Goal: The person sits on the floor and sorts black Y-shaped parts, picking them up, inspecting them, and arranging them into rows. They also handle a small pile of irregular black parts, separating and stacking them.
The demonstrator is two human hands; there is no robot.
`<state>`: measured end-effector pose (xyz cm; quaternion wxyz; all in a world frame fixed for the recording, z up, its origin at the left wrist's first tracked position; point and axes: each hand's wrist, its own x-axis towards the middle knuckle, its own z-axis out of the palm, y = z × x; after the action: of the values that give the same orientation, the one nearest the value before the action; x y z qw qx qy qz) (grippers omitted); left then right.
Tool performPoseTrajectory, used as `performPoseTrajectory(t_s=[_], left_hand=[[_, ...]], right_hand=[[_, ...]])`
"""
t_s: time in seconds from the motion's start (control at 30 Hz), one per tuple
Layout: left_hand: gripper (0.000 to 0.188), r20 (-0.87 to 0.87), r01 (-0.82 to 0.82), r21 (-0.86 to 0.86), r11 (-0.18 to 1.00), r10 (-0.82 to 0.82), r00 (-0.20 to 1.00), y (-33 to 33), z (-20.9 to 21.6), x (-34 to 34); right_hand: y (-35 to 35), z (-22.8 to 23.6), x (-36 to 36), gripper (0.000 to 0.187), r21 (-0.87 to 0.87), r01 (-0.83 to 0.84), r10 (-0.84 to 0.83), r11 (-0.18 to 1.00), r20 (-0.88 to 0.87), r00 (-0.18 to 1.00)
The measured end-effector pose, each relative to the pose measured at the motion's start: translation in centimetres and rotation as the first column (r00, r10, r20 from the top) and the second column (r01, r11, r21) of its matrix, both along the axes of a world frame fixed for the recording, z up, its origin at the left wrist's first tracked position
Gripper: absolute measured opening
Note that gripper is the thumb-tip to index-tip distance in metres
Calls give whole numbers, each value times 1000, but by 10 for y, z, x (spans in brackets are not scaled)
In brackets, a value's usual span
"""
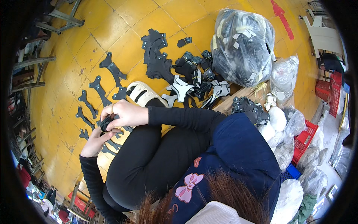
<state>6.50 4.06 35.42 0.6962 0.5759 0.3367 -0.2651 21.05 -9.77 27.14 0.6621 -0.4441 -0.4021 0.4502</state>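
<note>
Nearest the camera: dark blue garment with a pink bow motif, black-clad legs folded across the lower frame. Left hand raised from below, fingers curled against the underside of a small black cut piece; right hand closed over the same piece from above, fingers wrapped round it. Both grips clamped on that piece, held just above the floor beside the knee. One cream sandal just beyond the right hand. Yellow tiled floor to the left, bearing a loose row of flat black Y-shaped pieces, roughly ten counted singly; exact count uncertain where hidden by hands. Farther out, one heap of stacked black pieces and one mixed pile of grey-and-white pieces. Small stack of dark pieces at right on a wooden board. Beyond, one large clear plastic bag, rounded, filled with black and white parts. Several smaller white and clear bags along the right side; count not determinable. Two red crates at right. One red arrow marking painted on the floor, far upper right.
</note>
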Motion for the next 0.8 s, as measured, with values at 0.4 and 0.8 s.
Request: performPoseTrajectory(t_s=[0.4,0.8], left_hand=[[42,172,-576,90,812,557,812,47,-5,-35],[42,23,-476,53,878,476,879,27,-17,-42]], right_hand=[[-44,-42,81,28,-378,308,-356,873,-60,933],[-122,-251,260,40,-585,725,-318,364,654,687]])
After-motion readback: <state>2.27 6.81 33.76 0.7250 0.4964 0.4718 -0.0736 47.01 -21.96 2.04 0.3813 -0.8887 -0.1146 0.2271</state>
